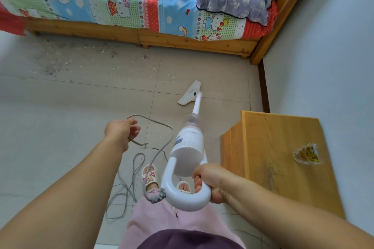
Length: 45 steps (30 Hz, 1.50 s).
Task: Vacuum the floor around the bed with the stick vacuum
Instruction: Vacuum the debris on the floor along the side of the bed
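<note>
Right hand (210, 181) has its fingers clamped round the stick vacuum (188, 147) handle, nozzle flat on the floor (60, 117) near the bed (141, 34). Left hand (121, 129) pinches the cord (159, 123), likely to hold it clear of the debris (66, 60).

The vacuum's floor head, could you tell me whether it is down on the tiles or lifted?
Down: the floor head lies on the tiles.

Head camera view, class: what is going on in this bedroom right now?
A person's right hand grips the looped handle of a white stick vacuum, whose flat floor head rests on the pale tiled floor. The left hand holds the grey power cord up. Scattered debris lies beside the wooden-framed bed, not yet reached by the head.
</note>
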Available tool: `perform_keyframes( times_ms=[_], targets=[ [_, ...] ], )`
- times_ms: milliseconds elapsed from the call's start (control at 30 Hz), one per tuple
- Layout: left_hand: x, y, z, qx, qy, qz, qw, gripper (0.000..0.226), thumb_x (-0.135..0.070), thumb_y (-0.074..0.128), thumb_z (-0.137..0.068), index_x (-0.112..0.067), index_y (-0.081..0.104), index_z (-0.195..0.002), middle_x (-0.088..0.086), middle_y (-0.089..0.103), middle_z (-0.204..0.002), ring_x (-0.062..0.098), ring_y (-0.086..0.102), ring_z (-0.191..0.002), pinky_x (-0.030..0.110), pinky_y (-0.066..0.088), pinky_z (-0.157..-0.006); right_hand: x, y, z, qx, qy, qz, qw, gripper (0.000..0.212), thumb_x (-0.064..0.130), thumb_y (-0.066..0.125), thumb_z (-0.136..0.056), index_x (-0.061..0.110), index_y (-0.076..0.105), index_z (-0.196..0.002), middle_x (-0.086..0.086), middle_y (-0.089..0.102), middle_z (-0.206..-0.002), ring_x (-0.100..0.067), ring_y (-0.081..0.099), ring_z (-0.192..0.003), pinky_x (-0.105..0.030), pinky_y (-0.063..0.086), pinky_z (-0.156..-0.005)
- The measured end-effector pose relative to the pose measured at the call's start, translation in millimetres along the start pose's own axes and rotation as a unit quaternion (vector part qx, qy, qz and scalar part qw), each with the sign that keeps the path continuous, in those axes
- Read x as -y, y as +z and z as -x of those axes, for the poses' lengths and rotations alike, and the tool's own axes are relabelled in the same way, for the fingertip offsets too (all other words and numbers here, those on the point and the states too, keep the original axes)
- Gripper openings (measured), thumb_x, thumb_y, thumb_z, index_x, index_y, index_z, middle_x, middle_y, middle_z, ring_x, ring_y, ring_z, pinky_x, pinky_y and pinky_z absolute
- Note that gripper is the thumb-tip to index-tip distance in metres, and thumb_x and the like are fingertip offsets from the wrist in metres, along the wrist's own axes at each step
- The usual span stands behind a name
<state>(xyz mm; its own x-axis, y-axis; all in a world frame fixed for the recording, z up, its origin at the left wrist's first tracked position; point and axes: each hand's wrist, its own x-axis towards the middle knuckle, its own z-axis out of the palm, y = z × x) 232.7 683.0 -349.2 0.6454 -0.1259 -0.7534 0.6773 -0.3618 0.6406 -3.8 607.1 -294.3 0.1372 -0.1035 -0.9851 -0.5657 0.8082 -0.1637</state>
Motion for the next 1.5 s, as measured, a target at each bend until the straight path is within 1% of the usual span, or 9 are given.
perform_keyframes(
  times_ms=[133, 233, 367, 467, 667, 900, 1167, 1300, 1500],
  targets=[
    [2, -9, 9, 0.014, -0.001, -0.006, 1.000, 0.033, -0.035, 0.043, -0.097, -0.012, 0.056, -0.077, 0.004, 0.064, -0.059, 0.019, 0.062, -0.063, 0.030, 0.047, -0.059, 6, 13, -6, 0.012, -0.013, 0.008, 1.000, 0.016, -0.003, 0.033, -0.089, 0.003, 0.047, -0.085, 0.000, 0.035, -0.038, -0.005, 0.032, -0.025, -0.011, 0.034, -0.032],
    [3, -14, 11, -0.010, 0.007, -0.004, 1.000, 0.040, -0.043, 0.041, -0.096, -0.011, 0.057, -0.078, 0.000, 0.049, -0.040, 0.016, 0.051, -0.050, 0.027, 0.044, -0.053, 12, 12, -10, 0.003, -0.020, 0.016, 1.000, 0.015, -0.003, 0.034, -0.089, 0.003, 0.048, -0.086, 0.000, 0.035, -0.044, -0.005, 0.033, -0.026, -0.011, 0.033, -0.032],
    [0, -20, 13, -0.046, -0.002, -0.009, 0.999, 0.040, -0.044, 0.042, -0.094, -0.010, 0.058, -0.080, -0.002, 0.027, -0.053, 0.011, 0.027, -0.040, 0.024, 0.034, -0.043, 8, 2, -6, 0.006, -0.010, 0.023, 1.000, 0.015, -0.002, 0.034, -0.089, 0.003, 0.048, -0.086, 0.000, 0.035, -0.047, -0.005, 0.034, -0.027, -0.011, 0.033, -0.033],
    [-3, -23, 14, -0.043, -0.019, -0.009, 0.999, 0.028, -0.024, 0.035, -0.094, -0.010, 0.053, -0.077, 0.000, 0.025, -0.057, 0.012, 0.023, -0.042, 0.022, 0.030, -0.040, -1, -2, 4, 0.024, 0.010, 0.015, 1.000, 0.012, -0.003, 0.036, -0.089, 0.001, 0.048, -0.089, 0.000, 0.036, -0.045, -0.006, 0.035, -0.028, -0.011, 0.034, -0.034],
    [-4, -19, 13, -0.037, -0.016, 0.073, 0.997, 0.034, -0.005, 0.027, -0.098, -0.004, 0.050, -0.073, 0.006, 0.035, -0.064, 0.014, 0.038, -0.055, 0.020, 0.039, -0.046, -12, 7, 16, 0.071, 0.046, 0.003, 0.996, 0.013, -0.003, 0.037, -0.090, 0.003, 0.048, -0.085, 0.000, 0.036, -0.041, -0.007, 0.035, -0.027, -0.012, 0.034, -0.031],
    [-5, -31, 18, -0.001, 0.017, 0.094, 0.995, 0.025, -0.026, 0.029, -0.101, -0.017, 0.050, -0.092, 0.009, 0.059, -0.072, 0.022, 0.062, -0.067, 0.032, 0.047, -0.063, 6, 47, 10, 0.133, 0.032, -0.070, 0.988, 0.035, -0.002, 0.034, -0.092, 0.010, 0.038, -0.060, 0.002, 0.032, -0.032, -0.006, 0.031, -0.022, -0.008, 0.028, -0.028],
    [-14, -48, 7, -0.070, 0.008, 0.062, 0.996, 0.023, -0.017, 0.030, -0.096, -0.017, 0.052, -0.105, 0.001, 0.025, -0.055, 0.009, 0.023, -0.035, 0.012, 0.026, -0.034, 48, 73, -1, 0.174, 0.035, -0.154, 0.972, 0.041, 0.005, 0.038, -0.095, 0.012, 0.035, -0.054, 0.003, 0.033, -0.031, -0.005, 0.033, -0.019, -0.010, 0.030, -0.025],
    [-28, -51, 4, -0.043, -0.032, 0.136, 0.989, 0.018, -0.007, 0.029, -0.088, -0.009, 0.046, -0.085, -0.004, 0.026, -0.039, 0.007, 0.020, -0.025, 0.011, 0.018, -0.032, 65, 83, -5, 0.156, 0.026, -0.149, 0.976, 0.035, 0.004, 0.038, -0.094, 0.010, 0.038, -0.060, 0.003, 0.034, -0.031, -0.005, 0.035, -0.020, -0.010, 0.032, -0.026],
    [-43, -46, -7, 0.006, -0.035, 0.170, 0.985, 0.034, -0.009, 0.023, -0.097, -0.002, 0.048, -0.074, 0.009, 0.050, -0.064, 0.004, 0.036, -0.024, 0.011, 0.028, -0.030, 85, 78, -21, 0.071, 0.000, -0.016, 0.997, 0.024, 0.002, 0.038, -0.092, 0.008, 0.044, -0.070, 0.003, 0.035, -0.030, -0.005, 0.034, -0.020, -0.009, 0.033, -0.028]
  ],
)
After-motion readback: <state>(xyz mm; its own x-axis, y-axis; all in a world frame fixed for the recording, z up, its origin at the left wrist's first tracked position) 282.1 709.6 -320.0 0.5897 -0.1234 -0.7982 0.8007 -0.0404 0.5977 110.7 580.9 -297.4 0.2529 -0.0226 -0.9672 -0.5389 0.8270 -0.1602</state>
